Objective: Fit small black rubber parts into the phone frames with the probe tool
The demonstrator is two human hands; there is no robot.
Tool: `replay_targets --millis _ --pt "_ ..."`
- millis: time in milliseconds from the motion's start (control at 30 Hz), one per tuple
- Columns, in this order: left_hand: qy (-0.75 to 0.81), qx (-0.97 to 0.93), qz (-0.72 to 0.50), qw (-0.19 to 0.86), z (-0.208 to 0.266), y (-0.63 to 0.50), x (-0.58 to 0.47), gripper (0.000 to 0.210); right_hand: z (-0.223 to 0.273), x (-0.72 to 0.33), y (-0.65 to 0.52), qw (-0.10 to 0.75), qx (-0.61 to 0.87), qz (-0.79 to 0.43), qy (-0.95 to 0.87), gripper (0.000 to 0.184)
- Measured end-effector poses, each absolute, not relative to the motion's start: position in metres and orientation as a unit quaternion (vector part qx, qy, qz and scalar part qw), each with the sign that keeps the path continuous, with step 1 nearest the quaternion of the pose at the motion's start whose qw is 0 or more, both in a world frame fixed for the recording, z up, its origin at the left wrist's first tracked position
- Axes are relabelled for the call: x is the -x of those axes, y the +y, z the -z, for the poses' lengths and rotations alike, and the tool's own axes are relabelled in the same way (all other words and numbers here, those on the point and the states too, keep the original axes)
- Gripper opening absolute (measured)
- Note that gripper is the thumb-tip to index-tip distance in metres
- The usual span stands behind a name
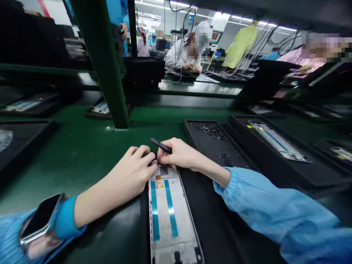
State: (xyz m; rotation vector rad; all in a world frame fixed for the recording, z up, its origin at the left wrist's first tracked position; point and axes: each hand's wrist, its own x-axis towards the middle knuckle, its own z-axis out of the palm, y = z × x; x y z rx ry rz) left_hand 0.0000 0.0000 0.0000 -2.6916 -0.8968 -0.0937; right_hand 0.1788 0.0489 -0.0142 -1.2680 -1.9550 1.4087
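A silver phone mid-frame (164, 216) with two blue adhesive strips lies on a black tray (211, 220) in front of me. Over its far end my right hand (176, 152) is closed around a black pen-like tool (161, 145), which slants up to the left. Curled against the same end, my left hand (137, 167) has its fingertips close to those of the right. Whatever lies between the fingertips is hidden or too small to name. An orange flex piece (159, 182) shows just below the hands.
Right of the phone, a black tray (199, 137) holds many small dark parts. Another tray (239, 135) farther right carries a phone frame (280, 141). A green post (103, 62) rises from the green bench (82, 146). Several people work beyond, one in white (178, 55).
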Motion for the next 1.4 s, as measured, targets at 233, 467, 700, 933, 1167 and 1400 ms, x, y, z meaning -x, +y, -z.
replay_targets --millis 233,467,700,933,1167,1400 --pt "-0.324 0.937 0.127 0.038 0.023 0.014 0.014 0.027 0.017 -0.184 0.057 0.274 0.416 -0.523 -0.691 0.019" --pt "-0.339 0.919 0.196 -0.047 0.028 0.013 0.016 0.022 0.027 -0.187 0.044 0.415 0.419 -0.473 -0.655 0.05" --pt "-0.341 0.904 0.244 -0.082 0.03 0.013 0.013 0.02 0.034 -0.18 0.036 0.441 0.362 -0.434 -0.697 0.017" --pt "-0.342 0.902 0.25 -0.086 0.029 0.013 0.01 0.02 0.033 -0.182 0.036 0.433 0.369 -0.398 -0.72 0.013" --pt "-0.34 0.902 0.249 -0.089 0.028 0.012 0.009 0.019 0.034 -0.18 0.033 0.437 0.359 -0.32 -0.76 0.011" --pt "-0.344 0.902 0.247 -0.09 0.028 0.014 0.009 0.02 0.03 -0.174 0.035 0.429 0.304 -0.231 -0.819 0.012"
